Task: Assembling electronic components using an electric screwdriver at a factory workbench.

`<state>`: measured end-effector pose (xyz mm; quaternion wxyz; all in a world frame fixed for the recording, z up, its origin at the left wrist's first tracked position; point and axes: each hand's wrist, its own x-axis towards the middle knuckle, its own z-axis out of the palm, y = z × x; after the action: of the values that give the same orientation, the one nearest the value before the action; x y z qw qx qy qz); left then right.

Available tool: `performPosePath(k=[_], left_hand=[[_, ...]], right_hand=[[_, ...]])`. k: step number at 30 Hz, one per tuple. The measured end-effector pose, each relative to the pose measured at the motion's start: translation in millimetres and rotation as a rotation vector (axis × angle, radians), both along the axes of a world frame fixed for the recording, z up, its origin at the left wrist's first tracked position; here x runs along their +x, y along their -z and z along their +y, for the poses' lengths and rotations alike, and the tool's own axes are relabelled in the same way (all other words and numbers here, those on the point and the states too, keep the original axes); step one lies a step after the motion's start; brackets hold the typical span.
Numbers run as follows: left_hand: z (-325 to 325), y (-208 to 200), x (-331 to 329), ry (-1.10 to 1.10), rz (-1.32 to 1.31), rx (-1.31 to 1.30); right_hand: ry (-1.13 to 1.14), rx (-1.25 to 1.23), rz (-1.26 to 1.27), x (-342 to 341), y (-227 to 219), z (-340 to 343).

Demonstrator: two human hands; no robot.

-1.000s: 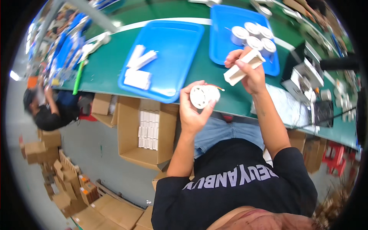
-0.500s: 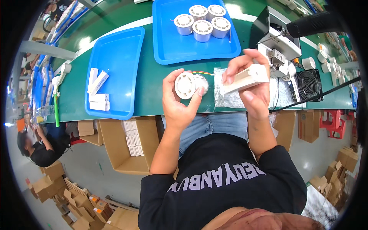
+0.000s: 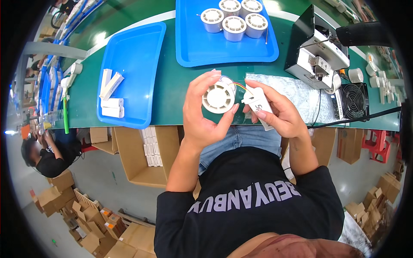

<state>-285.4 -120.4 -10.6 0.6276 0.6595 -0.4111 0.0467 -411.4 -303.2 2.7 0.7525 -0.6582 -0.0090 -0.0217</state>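
Note:
My left hand (image 3: 197, 114) is wrapped round a white cylindrical unit (image 3: 218, 98), its slotted round face turned up. Fingers and thumb of my right hand (image 3: 287, 112) grip a white oblong plastic casing (image 3: 260, 109) with dark print on its side. Thin coloured wires (image 3: 238, 84) run from the cylinder to the end of the casing nearest it. Both pieces are held close together above the front edge of the green table (image 3: 172, 94). The underside of the cylinder is hidden by my left hand.
Several similar cylinders (image 3: 234, 30) stand in a blue tray (image 3: 189, 56) ahead. Another blue tray (image 3: 135, 51) at left bears white oblong casings (image 3: 112, 85). A silvery sheet (image 3: 305, 96), a metal-cased device (image 3: 316, 60) and a black fan (image 3: 352, 101) lie at right. A cardboard box (image 3: 129, 163) stands below.
My right hand has come left and turned the casing, so its printed side shows and its end is near the cylinder. My left hand has moved slightly right with the cylinder.

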Motion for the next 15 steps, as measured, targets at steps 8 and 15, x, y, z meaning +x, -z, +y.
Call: performPosePath(k=[8,15], left_hand=[[-1.6,-4.3,0.0,0.062,-0.105,0.063],[-3.0,-8.4,2.4,0.112,-0.117,0.127]], right_hand=[[-0.003,0.093,-0.025,-6.9,-3.2,-7.6],[0.006,0.084,-0.045,-7.4,-1.8,-17.8]])
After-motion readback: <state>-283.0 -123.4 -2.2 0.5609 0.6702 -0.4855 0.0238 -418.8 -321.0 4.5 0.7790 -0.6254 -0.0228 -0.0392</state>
